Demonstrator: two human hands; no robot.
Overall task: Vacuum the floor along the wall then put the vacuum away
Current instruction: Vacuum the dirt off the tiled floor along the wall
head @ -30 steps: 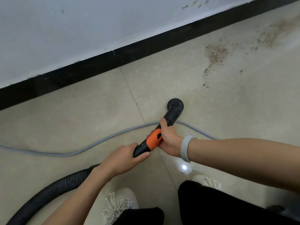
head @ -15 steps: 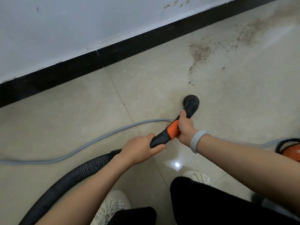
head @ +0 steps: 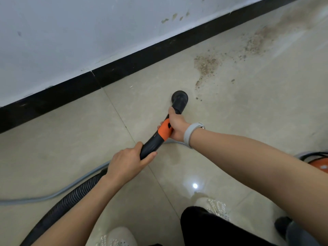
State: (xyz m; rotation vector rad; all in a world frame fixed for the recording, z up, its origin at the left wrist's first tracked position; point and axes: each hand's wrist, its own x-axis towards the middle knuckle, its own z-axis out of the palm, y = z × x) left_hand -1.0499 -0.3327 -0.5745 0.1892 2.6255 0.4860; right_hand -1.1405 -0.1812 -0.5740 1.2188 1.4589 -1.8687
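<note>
Now both grips wrap vacuum wand (head: 160,134): left hand (head: 128,163) rear, right hand (head: 176,125) near nozzle (head: 179,100).

indoor room, tiled floor (head: 248,121), black skirting (head: 124,64)

Both hands (head: 130,161) (head: 177,126) around vacuum wand (head: 157,137), nozzle (head: 179,100) near dirt (head: 205,63)

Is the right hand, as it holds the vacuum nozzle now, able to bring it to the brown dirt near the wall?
Probably yes. The right hand grips the nozzle, and only bare floor lies between it and the dirt. The left hand steadies the handle behind.
</note>
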